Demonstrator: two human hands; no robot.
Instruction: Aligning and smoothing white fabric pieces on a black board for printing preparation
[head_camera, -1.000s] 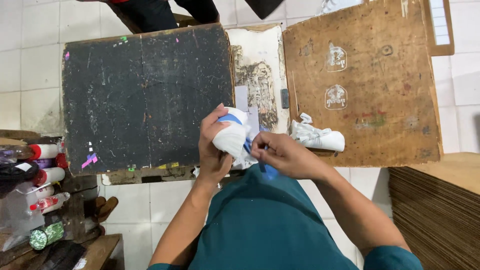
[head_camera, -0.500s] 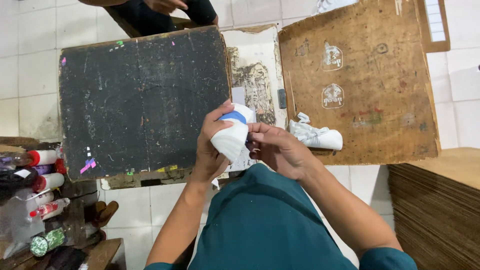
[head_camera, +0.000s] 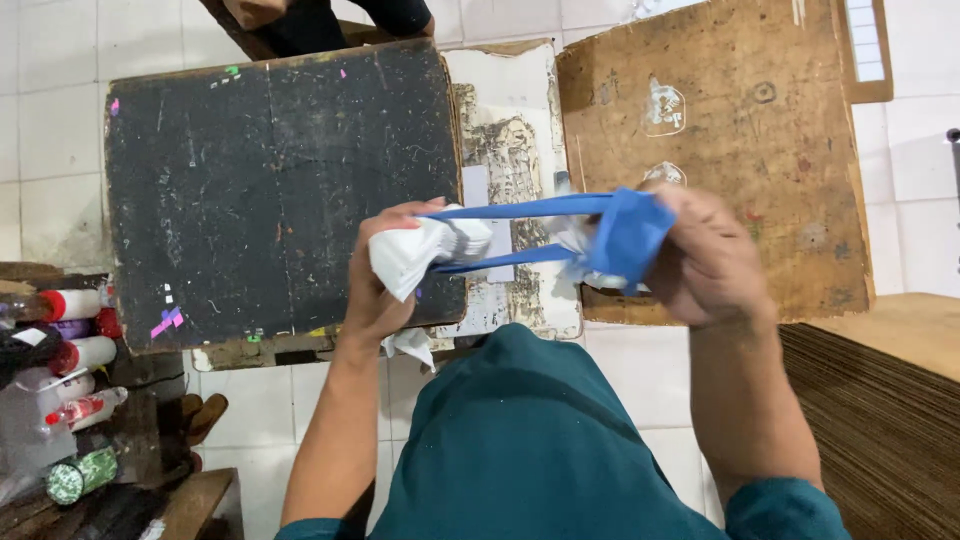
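Since a second ago my right hand (head_camera: 700, 255) has swung out to the right, away from my left hand (head_camera: 385, 275), and drawn two blue straps (head_camera: 520, 232) taut between them, where before both hands worked close together over the bundle. So, as I judge it, the strap is pulled out to length and under tension. Nearest me, my left hand is clenched around the white folded bundle (head_camera: 420, 255), holding it over the near edge of the black board (head_camera: 280, 190). My right hand grips the bunched blue end. At the left near corner stand tubes with red caps (head_camera: 75, 330). Farther off lies the brown wooden board (head_camera: 720, 130), and beyond the black board another person's dark sleeves (head_camera: 330, 20) show.
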